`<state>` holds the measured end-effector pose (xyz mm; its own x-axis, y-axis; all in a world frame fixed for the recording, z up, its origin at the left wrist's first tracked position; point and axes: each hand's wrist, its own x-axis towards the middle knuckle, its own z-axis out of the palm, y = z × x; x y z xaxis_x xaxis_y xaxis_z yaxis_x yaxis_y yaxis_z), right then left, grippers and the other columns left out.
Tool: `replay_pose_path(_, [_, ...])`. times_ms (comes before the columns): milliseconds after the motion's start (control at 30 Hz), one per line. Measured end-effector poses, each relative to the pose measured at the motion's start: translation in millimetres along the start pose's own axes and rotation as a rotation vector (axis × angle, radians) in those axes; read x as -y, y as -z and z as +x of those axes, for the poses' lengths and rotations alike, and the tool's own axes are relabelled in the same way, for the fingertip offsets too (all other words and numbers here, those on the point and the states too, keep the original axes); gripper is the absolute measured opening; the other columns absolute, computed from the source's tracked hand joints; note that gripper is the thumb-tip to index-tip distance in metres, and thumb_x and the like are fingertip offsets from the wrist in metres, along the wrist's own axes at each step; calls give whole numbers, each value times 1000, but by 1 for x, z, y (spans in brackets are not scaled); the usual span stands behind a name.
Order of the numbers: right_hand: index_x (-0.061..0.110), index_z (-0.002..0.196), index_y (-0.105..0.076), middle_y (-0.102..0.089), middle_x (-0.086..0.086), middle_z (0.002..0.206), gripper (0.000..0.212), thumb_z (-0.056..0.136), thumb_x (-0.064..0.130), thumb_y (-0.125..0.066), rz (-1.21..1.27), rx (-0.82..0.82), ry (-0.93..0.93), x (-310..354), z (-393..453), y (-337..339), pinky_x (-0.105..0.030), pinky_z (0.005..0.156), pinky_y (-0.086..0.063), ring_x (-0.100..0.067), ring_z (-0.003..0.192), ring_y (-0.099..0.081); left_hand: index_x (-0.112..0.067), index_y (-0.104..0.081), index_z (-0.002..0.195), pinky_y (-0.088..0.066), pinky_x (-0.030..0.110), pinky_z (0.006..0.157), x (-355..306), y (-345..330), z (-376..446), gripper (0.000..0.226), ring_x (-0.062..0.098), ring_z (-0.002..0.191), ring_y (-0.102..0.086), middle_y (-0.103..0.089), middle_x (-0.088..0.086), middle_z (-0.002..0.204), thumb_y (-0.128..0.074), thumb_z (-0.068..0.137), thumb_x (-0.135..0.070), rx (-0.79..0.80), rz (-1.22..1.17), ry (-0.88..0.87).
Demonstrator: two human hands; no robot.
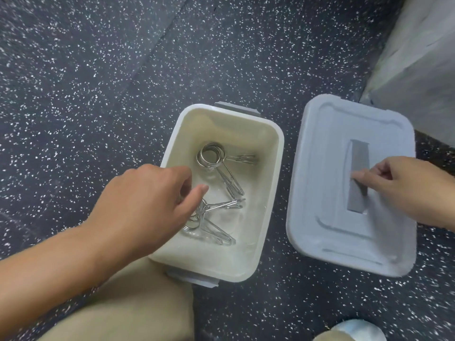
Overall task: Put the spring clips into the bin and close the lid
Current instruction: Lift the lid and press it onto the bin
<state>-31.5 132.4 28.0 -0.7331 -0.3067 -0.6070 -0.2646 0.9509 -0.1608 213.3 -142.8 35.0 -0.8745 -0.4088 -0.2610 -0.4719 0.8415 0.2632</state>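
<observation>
Two spring clips are lying inside the open bin (pixel 270 153): one spring clip (pixel 216 163) is sitting toward the far end, and the other spring clip (pixel 211 217) is resting nearer you, partly hidden under your fingers. One lid (pixel 327 232) is lying flat on the speckled floor (pixel 86 82), just beside the bin on its right and apart from it. Your left hand (pixel 147 200) is reaching down into the bin, its grip loosely curled with thumb and fingers close together over the nearer clip; whether it is actually pinching the wire, I cannot tell. Your right hand (pixel 403 188) is resting on the lid, its grip closing around the one grey handle (pixel 358 153) at the lid's middle.
</observation>
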Motion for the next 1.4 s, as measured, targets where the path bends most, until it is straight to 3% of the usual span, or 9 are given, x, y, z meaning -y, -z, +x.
replay_pose_path(200, [25,78,-64,-67,5,70,30,95,48,-56,67,-40,132,44,-42,7,-31,54,-37,-12,67,-60,-30,-48,67,-36,32,50,-9,7,8,47,25,58,-58,-58,-8,57,-33,87,-69,-31,-8,3])
replay_pose_path(367, [5,78,-67,-69,-10,65,48,96,48,-54,167,136,236,84,-54,-11,-31,54,-40,-18,54,-55,-29,-47,65,-46,35,53,-10,15,15,45,30,58,-58,-55,-8,55,-39,89,-65,-65,10,13])
replay_pose_path(533, [1,71,-58,-40,3,51,56,97,50,-53,229,331,283,112,-52,-27,-25,44,-28,-14,42,-34,-28,-55,82,-50,42,61,-3,29,24,29,31,69,-62,-61,-11,65,-47,93,-54,-177,-3,65])
replay_pose_path(700, [20,58,-34,-26,12,25,52,97,48,-54,294,389,297,138,-45,-36,-20,32,-19,-7,21,-26,-24,-55,89,-47,42,64,3,28,21,25,27,70,-59,-58,-12,68,-50,94,-48,-149,-20,8])
replay_pose_path(833, [21,60,-32,-34,7,44,51,97,48,-54,277,387,329,151,-43,-44,-23,40,-22,-8,35,-31,-23,-56,93,-39,37,63,9,18,12,25,22,70,-54,-50,-16,72,-52,93,-48,-63,-6,-56])
replay_pose_path(967, [12,64,-44,-37,-2,55,45,97,41,-57,379,409,348,159,-43,-56,-28,51,-26,-19,50,-35,-20,-58,107,-44,40,82,15,-2,-4,33,24,96,-53,-55,-1,105,-51,93,-48,23,29,-186])
replay_pose_path(1100, [-12,88,-63,-51,-10,71,48,96,35,-57,505,390,352,171,-42,-71,-33,63,-38,-19,65,-47,-12,-58,123,-42,44,99,16,-25,-27,46,33,123,-49,-47,11,135,-62,88,-41,110,77,-360])
replay_pose_path(1200, [-1,90,-73,-73,-13,79,36,95,29,-55,530,351,378,180,-42,-81,-42,77,-57,-30,75,-67,-9,-50,138,-35,45,112,22,-34,-34,63,33,143,-36,-39,15,149,-66,87,-44,122,56,-389])
replay_pose_path(1400, [14,97,-72,-71,3,92,16,94,20,-57,477,-41,500,177,-17,-76,-28,80,-46,-14,82,-59,-2,-38,152,-28,56,117,27,-43,-44,95,39,152,-16,-14,23,165,-62,84,-64,118,91,-461])
